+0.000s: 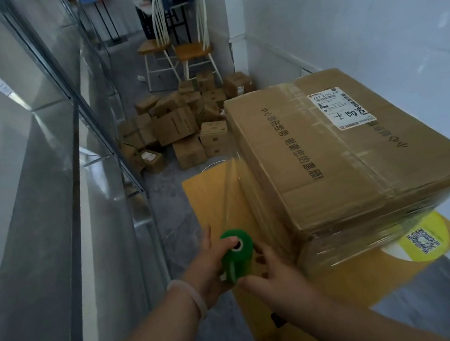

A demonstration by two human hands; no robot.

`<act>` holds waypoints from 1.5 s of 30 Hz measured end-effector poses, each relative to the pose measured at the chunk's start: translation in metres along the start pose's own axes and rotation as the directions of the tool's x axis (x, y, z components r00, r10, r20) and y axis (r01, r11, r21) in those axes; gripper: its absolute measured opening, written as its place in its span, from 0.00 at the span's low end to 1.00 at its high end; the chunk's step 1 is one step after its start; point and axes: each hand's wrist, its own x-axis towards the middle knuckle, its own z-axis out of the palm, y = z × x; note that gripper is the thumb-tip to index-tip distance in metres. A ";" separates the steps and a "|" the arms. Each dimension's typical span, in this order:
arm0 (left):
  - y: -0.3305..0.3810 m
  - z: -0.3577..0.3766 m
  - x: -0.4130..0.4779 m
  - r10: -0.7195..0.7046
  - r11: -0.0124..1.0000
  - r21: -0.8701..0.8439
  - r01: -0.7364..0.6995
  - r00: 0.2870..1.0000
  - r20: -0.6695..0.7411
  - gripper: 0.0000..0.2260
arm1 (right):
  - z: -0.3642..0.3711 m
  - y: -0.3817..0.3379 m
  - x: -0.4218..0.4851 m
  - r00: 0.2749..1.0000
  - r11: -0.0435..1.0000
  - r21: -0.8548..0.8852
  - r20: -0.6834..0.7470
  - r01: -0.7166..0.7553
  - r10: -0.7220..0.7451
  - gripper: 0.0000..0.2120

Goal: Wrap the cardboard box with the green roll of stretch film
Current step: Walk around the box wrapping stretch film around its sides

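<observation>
Both hands grasp the green roll: left hand w/ fingers around it, right hand under. Cardboard box sits on yellow sheet, far-right side. Keep the film taut, roll near the box's side rounding the corner.

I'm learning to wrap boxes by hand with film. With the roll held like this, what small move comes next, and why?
Probably carry the green roll, held in the left hand and right hand, along the cardboard box side towards its far left corner, keeping tension. A strip of film already runs taut from the roll to that corner, and shiny layers already band the near side.
</observation>
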 end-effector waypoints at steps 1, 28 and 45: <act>-0.004 0.000 -0.002 -0.011 1.000 -0.003 0.011 1.000 -0.008 0.48 | -0.001 0.003 -0.001 1.000 1.000 0.023 0.007 -0.004 0.003 0.28; -0.102 0.094 -0.080 0.033 0.989 -0.149 -0.016 0.993 0.116 0.37 | -0.048 0.079 -0.110 0.995 0.997 0.061 -0.094 0.050 -0.044 0.35; -0.105 0.240 -0.063 0.025 0.896 -0.436 -0.084 0.990 -0.139 0.46 | -0.217 0.097 -0.077 0.944 0.893 -0.340 0.242 0.297 -0.222 0.42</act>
